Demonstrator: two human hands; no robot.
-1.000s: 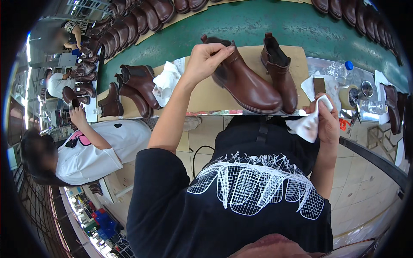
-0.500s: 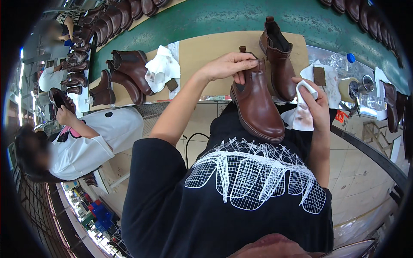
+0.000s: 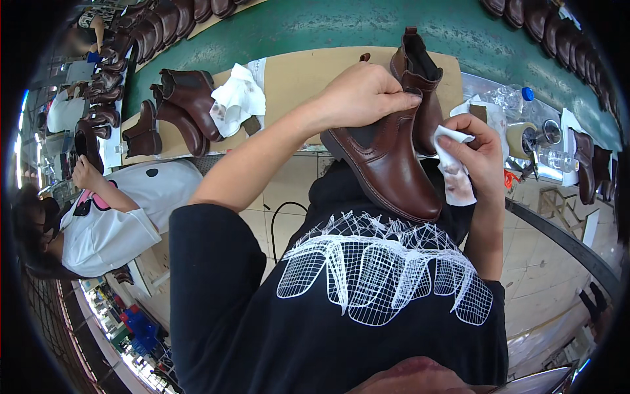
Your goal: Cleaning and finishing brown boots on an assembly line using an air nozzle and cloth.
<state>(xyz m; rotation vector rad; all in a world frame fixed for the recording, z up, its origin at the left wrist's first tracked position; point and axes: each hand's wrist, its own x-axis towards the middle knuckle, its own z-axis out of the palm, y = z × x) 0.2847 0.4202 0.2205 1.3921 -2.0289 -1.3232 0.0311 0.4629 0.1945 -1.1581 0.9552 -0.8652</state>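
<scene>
Boot (image 3: 387,164) in brown leather sits between our two hands, close to our chest and just on the near side of the tan worktable (image 3: 302,79), its toe pointing down toward us and its shaft up toward the bench. Our left hand (image 3: 364,95) is clamped over the top of the shaft, fingers curled around the collar, while our right hand (image 3: 479,154) pinches a folded white cloth (image 3: 451,148) with its fingers closed tight on it, pressed against the boot's right flank. To wipe well, we judge it best to hold the shaft firmly so the boot cannot twist, work the cloth in short strokes along the leather and down to the sole edge, and turn the boot rather than stretch the wrist. A second boot (image 3: 420,79) stands upright on the table just behind the held one. Farther left lie more brown boots (image 3: 177,108) beside a stained rag (image 3: 237,98), and a co-worker (image 3: 105,217) in a white shirt sits at the left. We cannot see the boot's far side or its sole, the part of the cloth under our fingers is hidden, and the small jars and bottle at the far right are too warped to make out.
</scene>
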